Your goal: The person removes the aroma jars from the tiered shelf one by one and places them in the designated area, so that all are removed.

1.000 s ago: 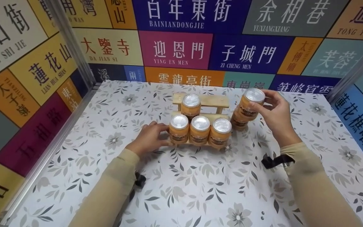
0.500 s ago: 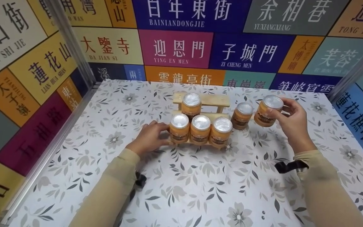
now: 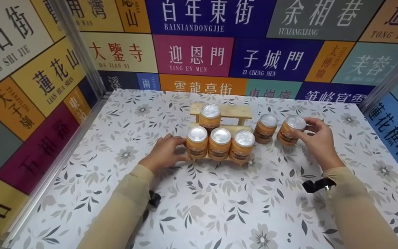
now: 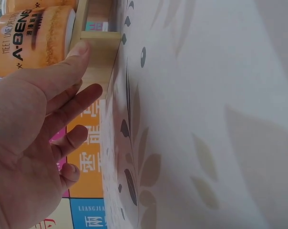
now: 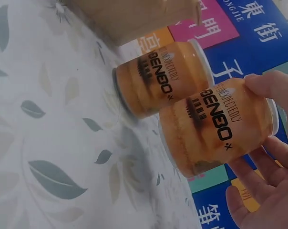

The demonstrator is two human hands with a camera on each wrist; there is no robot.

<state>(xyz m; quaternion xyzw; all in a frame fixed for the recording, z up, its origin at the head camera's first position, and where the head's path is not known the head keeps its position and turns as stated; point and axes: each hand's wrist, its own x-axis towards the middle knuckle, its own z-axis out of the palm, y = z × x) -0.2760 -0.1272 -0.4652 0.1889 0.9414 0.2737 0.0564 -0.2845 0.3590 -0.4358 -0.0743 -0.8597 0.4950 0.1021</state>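
In the head view, my left hand (image 3: 164, 152) is at the left end of a small stepped wooden rack (image 3: 235, 110). Its thumb tip (image 4: 79, 49) rests against the rack's wooden side in the left wrist view; the other fingers are spread and relaxed. An orange can (image 3: 196, 143) stands close by that hand, first in a row of three on the front step. Another can (image 3: 210, 117) sits on the step behind. My right hand (image 3: 320, 140) grips an orange can with a silver lid (image 3: 290, 129) between thumb and fingers, low over the table, beside a similar standing can (image 3: 265, 128).
A white table (image 3: 199, 207) with grey leaf and flower print lies under everything. Panels with large Chinese lettering (image 3: 192, 55) wall it in at the back and both sides. Clear corner posts (image 3: 81, 48) stand where the panels meet.
My right hand has lifted its can away from over the other loose can, moved it right, then lowered it beside that can. My left hand stays at the rack.
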